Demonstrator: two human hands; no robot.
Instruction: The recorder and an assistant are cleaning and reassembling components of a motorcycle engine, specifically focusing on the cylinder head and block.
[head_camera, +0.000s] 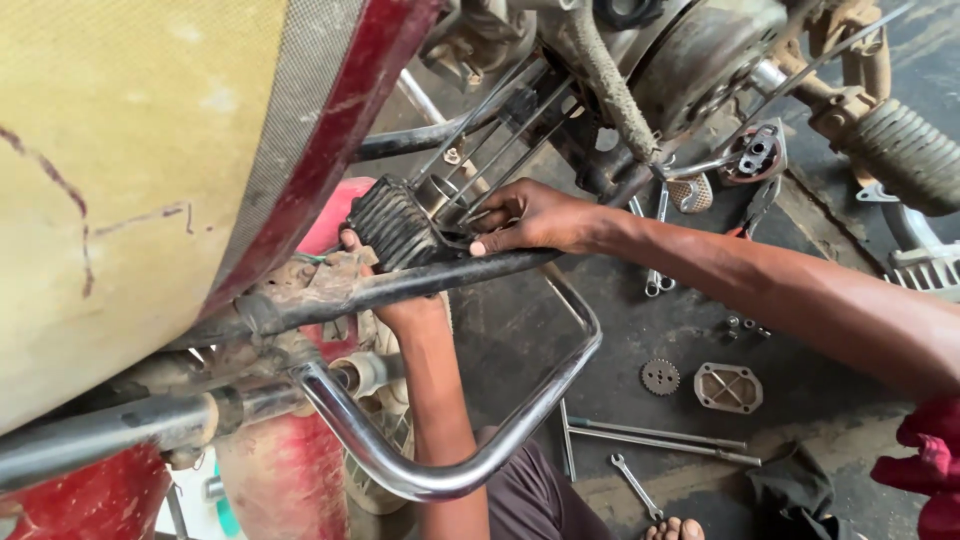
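My left hand (400, 300) and right hand (530, 218) both grip the finned engine cylinder (398, 222), half seated on its studs (500, 140).

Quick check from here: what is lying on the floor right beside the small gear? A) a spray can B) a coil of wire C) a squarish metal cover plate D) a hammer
C: a squarish metal cover plate lies on the dark floor just right of the small gear.

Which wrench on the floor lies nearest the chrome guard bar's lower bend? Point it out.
The small open-ended wrench lying alone below the two long rods; the other wrenches lie farther up, beside the right forearm.
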